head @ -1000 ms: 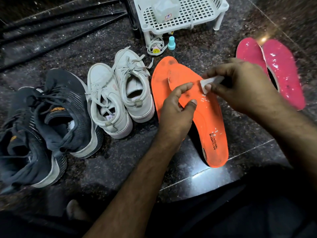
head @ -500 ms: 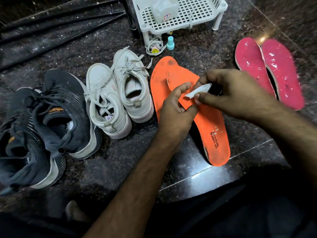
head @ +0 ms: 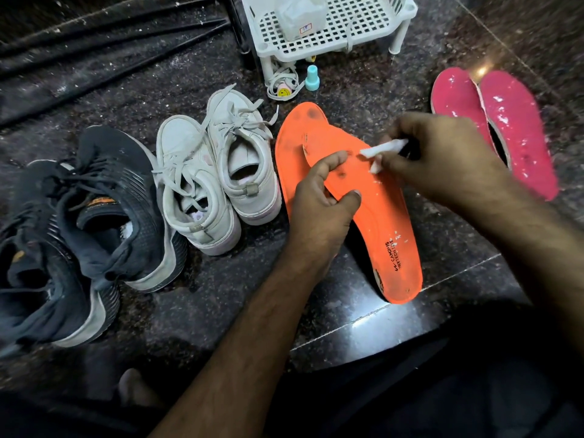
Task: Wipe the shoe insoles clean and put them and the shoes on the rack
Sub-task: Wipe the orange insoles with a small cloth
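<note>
Head view: L hand point(head: 319, 200) grips the upper orange insole point(head: 379, 216), thumb on top and fingers curled under its edge, holding it tilted off the floor w/ its heel end near the dark stone floor point(head: 221, 295). A 2nd orange insole point(head: 294, 131) lies under it, toe end showing beyond. R hand point(head: 442, 159), blurred, pinches a small white wipe point(head: 384, 148) just above the upper insole's forefoot; white flecks on the insole surface. Pair of pink insoles point(head: 505, 128) lie side by side to the R, speckled w/ white bits. White sneakers point(head: 215, 172) sit just L of the orange insoles, dark sneakers point(head: 79, 222) further L. White plastic rack point(head: 331, 30) at top center, a pale packet on it; small teal-capped bottle point(head: 312, 78) and a coiled lace by its leg.
</note>
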Tool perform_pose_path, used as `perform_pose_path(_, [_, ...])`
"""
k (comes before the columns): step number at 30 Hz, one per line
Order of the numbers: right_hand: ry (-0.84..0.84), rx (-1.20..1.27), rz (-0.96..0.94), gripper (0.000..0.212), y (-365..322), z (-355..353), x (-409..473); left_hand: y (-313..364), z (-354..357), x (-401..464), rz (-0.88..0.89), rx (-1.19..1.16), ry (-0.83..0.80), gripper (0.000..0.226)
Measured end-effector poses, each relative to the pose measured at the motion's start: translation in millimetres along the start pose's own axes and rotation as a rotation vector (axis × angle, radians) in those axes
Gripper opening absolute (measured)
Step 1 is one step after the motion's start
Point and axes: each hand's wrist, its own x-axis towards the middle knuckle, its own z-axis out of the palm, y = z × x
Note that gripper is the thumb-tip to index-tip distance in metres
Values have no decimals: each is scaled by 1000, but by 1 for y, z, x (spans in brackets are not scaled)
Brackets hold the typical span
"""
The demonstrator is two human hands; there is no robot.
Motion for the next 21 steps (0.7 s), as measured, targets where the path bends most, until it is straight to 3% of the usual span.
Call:
perform_pose_path(2, [22, 54, -12, 13, -1, -4, 1, 2, -1, 1, 1, 10, 11, 55])
perform_pose_path(5, [-120, 87, -59, 12, -6, 1, -2, 0, -1, 1, 0, 22, 11, 56])
perform_pose_path(8, [-23, -6, 1, 13, 0, 1, -1, 0, 0, 0, -8, 7, 6, 56])
perform_pose_path(10, [19, 65, 11, 13, 2, -2, 2, 2, 0, 0, -8, -7, 7, 56])
perform_pose_path(14, [-124, 47, -52, 12, -3, 5, -1, 1, -1, 0, -9, 20, 11, 56])
perform_pose_path(18, [37, -9, -13, 14, 4, 1, 3, 4, 2, -2, -2, -10, -5, 56])
perform_pose_path(21, [-125, 79, -80, 14, -1, 2, 2, 4, 0, -1, -8, -8, 6, 56])
